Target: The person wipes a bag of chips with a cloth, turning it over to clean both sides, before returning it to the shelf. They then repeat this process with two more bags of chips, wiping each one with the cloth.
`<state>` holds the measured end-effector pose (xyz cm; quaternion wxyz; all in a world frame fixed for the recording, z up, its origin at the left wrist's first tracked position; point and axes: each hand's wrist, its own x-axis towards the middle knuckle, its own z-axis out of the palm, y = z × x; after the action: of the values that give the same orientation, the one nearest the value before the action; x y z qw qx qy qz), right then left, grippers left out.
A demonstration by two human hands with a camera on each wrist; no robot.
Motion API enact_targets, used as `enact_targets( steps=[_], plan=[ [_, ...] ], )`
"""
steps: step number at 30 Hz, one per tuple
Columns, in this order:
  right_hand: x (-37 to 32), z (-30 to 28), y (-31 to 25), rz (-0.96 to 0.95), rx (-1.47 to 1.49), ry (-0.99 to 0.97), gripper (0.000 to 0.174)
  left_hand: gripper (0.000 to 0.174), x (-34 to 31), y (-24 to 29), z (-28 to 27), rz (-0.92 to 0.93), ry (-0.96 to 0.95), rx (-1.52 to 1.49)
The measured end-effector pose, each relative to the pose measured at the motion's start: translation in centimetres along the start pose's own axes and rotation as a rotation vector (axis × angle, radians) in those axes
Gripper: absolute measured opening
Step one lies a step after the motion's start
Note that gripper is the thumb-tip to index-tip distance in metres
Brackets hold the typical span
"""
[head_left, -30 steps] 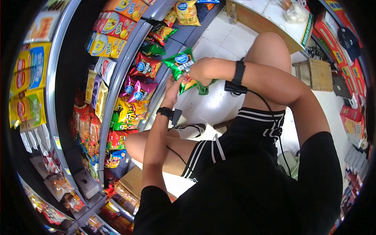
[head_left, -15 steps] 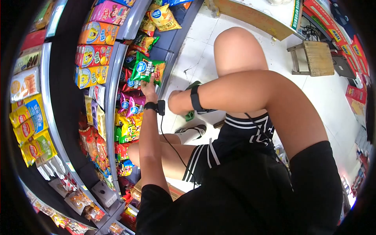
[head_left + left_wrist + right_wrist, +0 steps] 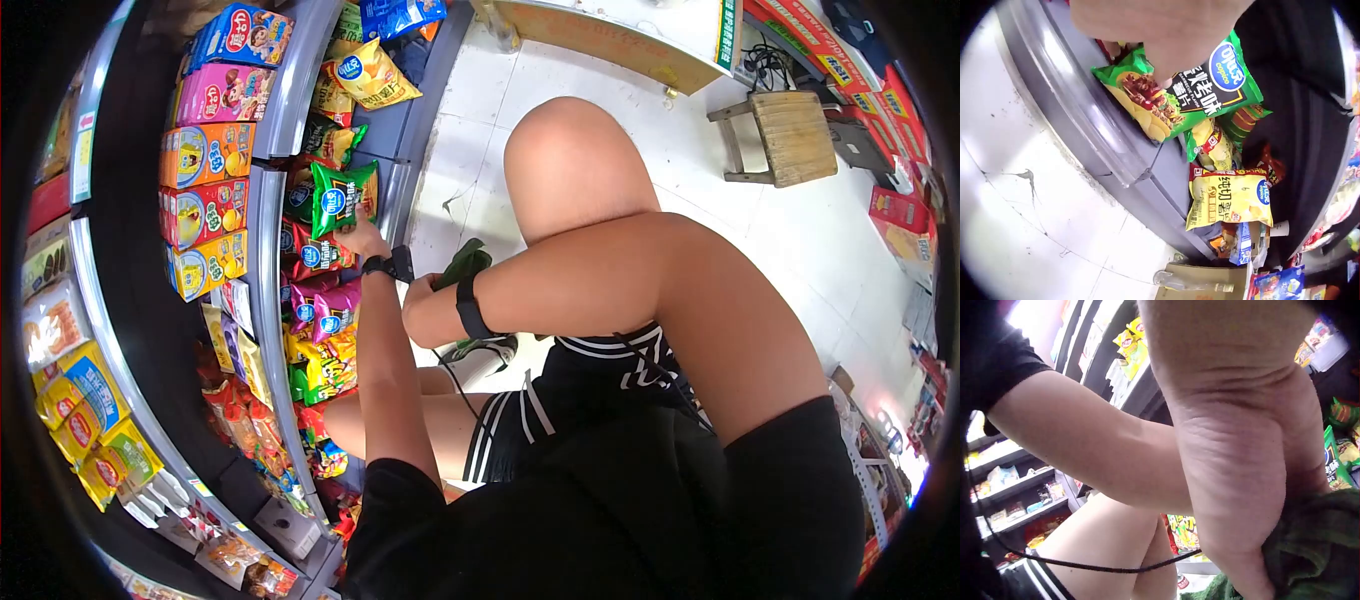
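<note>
A green chip bag lies on the lower shelf at the front row of bags, and my left hand grips its near end. In the left wrist view, the fingers of my left hand cover part of the green bag, whose printed front faces up. My right hand holds a dark green cloth over the floor, to the right of the left wrist. The right wrist view has the right hand large, with the cloth bunched under it.
A yellow chip bag lies further along the shelf, with red and purple bags nearer. Boxes stand on the shelf above. A wooden stool is on the floor at the right, and a glass bottle stands past the shelf end.
The green bag has moved from between both hands leftward onto the shelf with my left hand. My right hand has come away from it, holding the cloth. The view has shifted.
</note>
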<state>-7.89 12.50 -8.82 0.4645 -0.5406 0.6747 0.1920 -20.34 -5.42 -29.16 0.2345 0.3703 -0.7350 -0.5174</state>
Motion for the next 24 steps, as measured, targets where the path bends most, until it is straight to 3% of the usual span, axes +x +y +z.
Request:
enact_targets(
  steps=[3, 4, 5, 6, 7, 9, 10, 11, 12, 13, 15, 16, 17, 19, 20, 21, 22, 24],
  plan=[
    [0.0, -1.2, -1.0, 0.054, 0.12, -0.046, 0.043, 0.086, -2.9, 1.1, 0.2, 0.042, 0.042, -0.068],
    [12.0, -5.4, -6.1, 0.844, 0.489, -0.441, 0.047, 0.085, -5.9, 4.5, 0.4, -0.057, 0.189, 0.056],
    [14.2, -1.3, -6.0, 0.106, -0.056, -0.319, 0.045, 0.084, -8.7, 7.4, 0.8, -0.154, 0.331, 0.176],
    [16.3, -0.8, -5.8, 0.11, -0.039, -0.316, 0.045, 0.079, -10.5, 9.2, 1.0, -0.183, 0.302, 0.143],
    [18.2, -0.3, -6.6, 0.138, 0.012, -0.321, 0.044, 0.073, -7.6, 5.3, -0.4, -0.031, 0.134, -0.03],
    [21.5, 0.5, -9.3, 0.191, 0.104, -0.334, 0.044, 0.066, -7.8, 8.4, 0.0, 0.258, -0.115, -0.033],
    [22.5, 0.8, -10.5, 0.215, 0.145, -0.34, 0.043, 0.066, -7.6, 10.7, 0.7, 0.256, -0.118, -0.029],
    [22.8, 0.9, -11.2, 0.237, 0.183, -0.346, 0.043, 0.064, -6.8, 13.4, 1.7, 0.374, -0.326, 0.104],
    [15.3, 0.8, -8.3, 0.233, 0.182, -0.345, 0.043, 0.061, -5.5, 14.7, 2.6, 0.49, -0.534, 0.236],
    [6.7, 1.5, -5.2, 0.114, 0.188, -0.159, 0.039, 0.061, -3.3, 14.4, 3.6, 0.49, -0.534, 0.238],
    [-11.4, 2.0, 2.5, -0.111, 0.203, 0.219, 0.034, 0.066, 2.4, 13.3, 6.2, 0.791, -0.51, 0.548],
    [-2.1, 1.0, -0.6, 0.038, 0.19, 0.037, 0.041, 0.073, 4.5, 13.1, 7.1, 0.792, -0.467, 0.65],
    [-1.9, 0.3, -0.8, 0.046, 0.202, 0.043, 0.041, 0.081, 6.2, 13.0, 7.9, 0.789, -0.427, 0.752],
    [-2.7, 0.0, 0.1, 0.037, 0.178, 0.044, 0.048, 0.12, 6.4, 15.5, 9.5, 0.647, -0.323, 1.391],
    [-6.6, 0.2, 1.8, -0.051, 0.175, 0.072, 0.049, 0.126, 6.7, 15.5, 10.1, 0.667, -0.345, 1.528],
    [-6.0, -0.4, 1.3, -0.052, 0.094, -0.008, 0.047, 0.132, 7.7, 15.5, 10.6, 0.684, -0.363, 1.664],
    [-5.3, -0.9, 1.1, -0.077, 0.043, -0.058, 0.048, 0.146, 8.5, 15.5, 11.5, 0.525, -0.476, 1.73],
    [-5.1, -1.2, 0.7, -0.108, -0.003, -0.101, 0.05, 0.151, 8.5, 15.0, 12.7, 0.464, -0.48, 1.808]
  ],
)
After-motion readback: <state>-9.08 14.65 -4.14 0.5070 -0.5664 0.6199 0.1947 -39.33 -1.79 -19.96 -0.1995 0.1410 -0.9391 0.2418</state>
